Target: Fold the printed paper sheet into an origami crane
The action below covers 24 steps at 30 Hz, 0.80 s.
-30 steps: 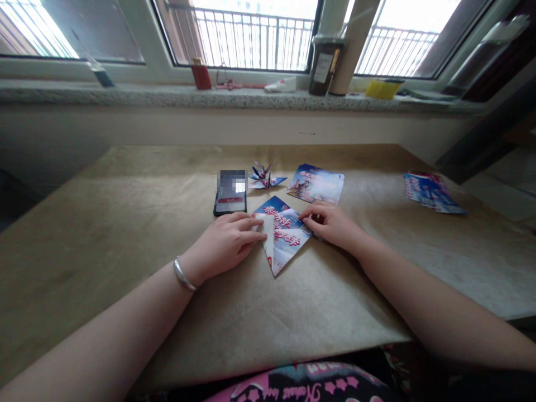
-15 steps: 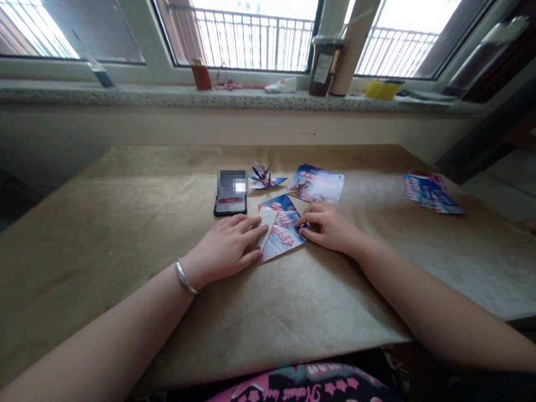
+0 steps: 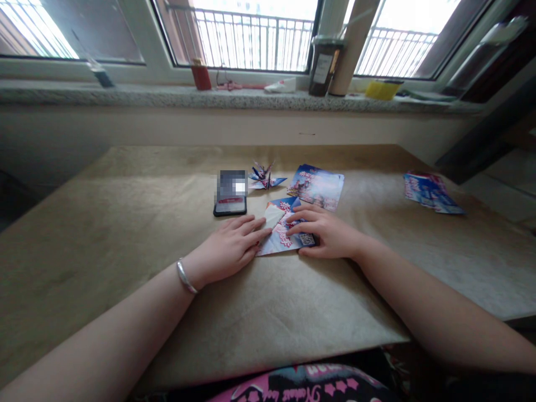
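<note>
A printed blue and pink paper sheet [image 3: 272, 245] lies on the table between my hands, with one flap folded over so its white back shows on the left. My left hand [image 3: 234, 240] rests flat on that folded edge, fingers stretched out. On the right part of the sheet lies my right hand [image 3: 324, 230], its fingers spread over the print, just above a QR code at the corner. Neither hand grips anything. Beyond the sheet stand a folded paper crane [image 3: 268, 181] and a stack of the same printed sheets [image 3: 320, 187].
A phone [image 3: 230, 205] lies left of the crane. More printed papers [image 3: 433, 192] sit at the right on the table [image 3: 167, 167]. Along the stone windowsill [image 3: 146, 96] stand a red container [image 3: 201, 76], a dark jar [image 3: 323, 70] and a yellow object [image 3: 382, 89].
The sheet has turned slightly, and its QR code corner now shows. My right hand has spread its fingers further over the sheet. My left hand has shifted slightly left.
</note>
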Available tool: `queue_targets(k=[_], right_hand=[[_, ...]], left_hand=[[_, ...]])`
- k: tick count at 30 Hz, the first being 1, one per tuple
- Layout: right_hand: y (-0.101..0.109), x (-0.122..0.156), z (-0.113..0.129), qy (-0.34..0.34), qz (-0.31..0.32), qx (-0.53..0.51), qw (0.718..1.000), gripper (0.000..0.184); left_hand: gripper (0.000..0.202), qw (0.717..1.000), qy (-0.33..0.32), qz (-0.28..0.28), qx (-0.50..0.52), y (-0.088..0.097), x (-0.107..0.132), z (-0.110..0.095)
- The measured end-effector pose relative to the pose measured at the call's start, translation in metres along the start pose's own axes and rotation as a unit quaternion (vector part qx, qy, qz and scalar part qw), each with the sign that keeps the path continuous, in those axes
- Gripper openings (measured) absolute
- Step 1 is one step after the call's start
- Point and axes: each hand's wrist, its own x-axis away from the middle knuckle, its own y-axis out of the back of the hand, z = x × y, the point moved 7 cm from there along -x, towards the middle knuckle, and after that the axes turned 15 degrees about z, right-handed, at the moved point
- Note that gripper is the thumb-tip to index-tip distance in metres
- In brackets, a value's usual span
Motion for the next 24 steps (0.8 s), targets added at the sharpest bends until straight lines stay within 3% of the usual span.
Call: queue_targets(k=[11, 24], right_hand=[[0.001, -0.002, 0.009, 0.046, -0.03, -0.016, 0.998, 0.018], [0.001, -0.002, 0.011, 0.008, -0.016, -0.034, 0.999, 0.014]], left_hand=[[0.041, 1.0, -0.017, -0.012, 0.019, 0.002, 0.0, 0.0], [0.038, 0.996, -0.067, -0.03, 0.047, 0.004, -0.002, -0.006]])
